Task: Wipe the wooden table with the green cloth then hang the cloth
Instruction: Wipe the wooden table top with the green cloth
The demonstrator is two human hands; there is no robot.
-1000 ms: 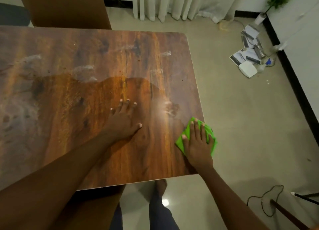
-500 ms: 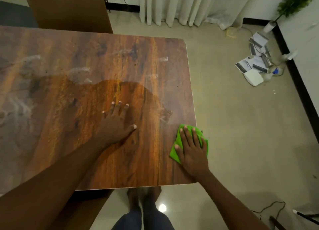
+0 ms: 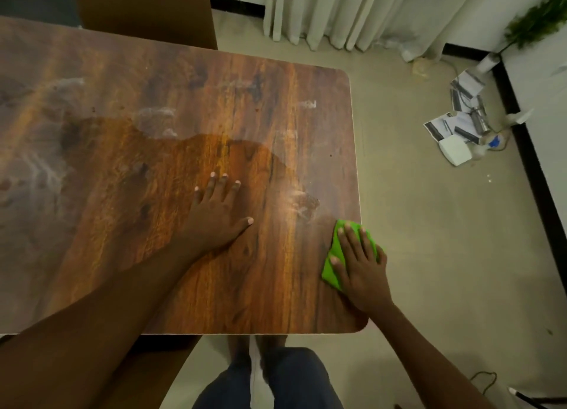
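Wooden table (image 3: pixel 153 107): right hand (image 3: pixel 362 270) is pressing green cloth (image 3: pixel 333 264) flat (fingers spread); left hand (image 3: pixel 214 218) is resting open-palmed.

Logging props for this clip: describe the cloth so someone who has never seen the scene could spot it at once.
Start at the wooden table that fills the left of the view and follow its right edge toward the near corner. There the right hand lies flat on a folded green cloth. It is the only bright green thing on the brown top.
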